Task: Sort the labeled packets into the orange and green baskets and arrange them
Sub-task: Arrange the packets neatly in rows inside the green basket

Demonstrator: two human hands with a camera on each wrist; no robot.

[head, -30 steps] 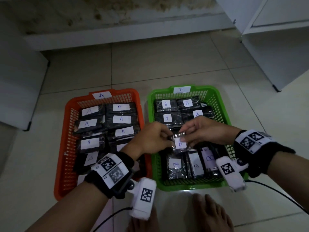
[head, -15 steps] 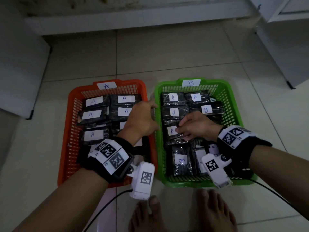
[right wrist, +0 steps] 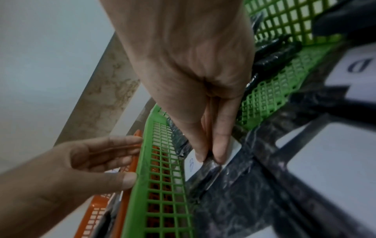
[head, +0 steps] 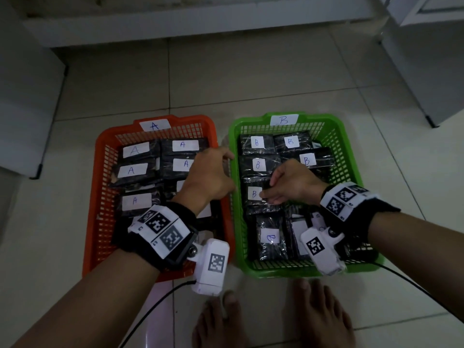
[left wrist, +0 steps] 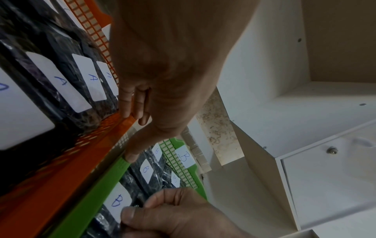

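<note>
The orange basket (head: pixel 98 156), tagged A, holds several black packets with A labels. Beside it on the right, the green basket (head: pixel 351 156), tagged B, holds several B packets. My right hand (head: pixel 268 192) pinches a B packet (head: pixel 252 205) lying at the middle left of the green basket; the thumb and curled fingers (left wrist: pixel 146 207) hold its edge by the label. My left hand (head: pixel 226 156) holds nothing. It rests where the two baskets meet, fingers on the orange rim (left wrist: pixel 114 133) and thumb against the green rim (left wrist: pixel 101 185).
Both baskets stand on a tiled floor. My bare feet (head: pixel 271 320) are just in front of them. White cabinets stand at the left (head: pixel 25 96) and right (head: pixel 426 59), with a white ledge (head: pixel 200 18) along the back. Cables run from both wrist cameras.
A second ago both hands held the B packet above the green basket. It now lies in the basket under my right hand, and my left hand has let go and moved to the rims.
</note>
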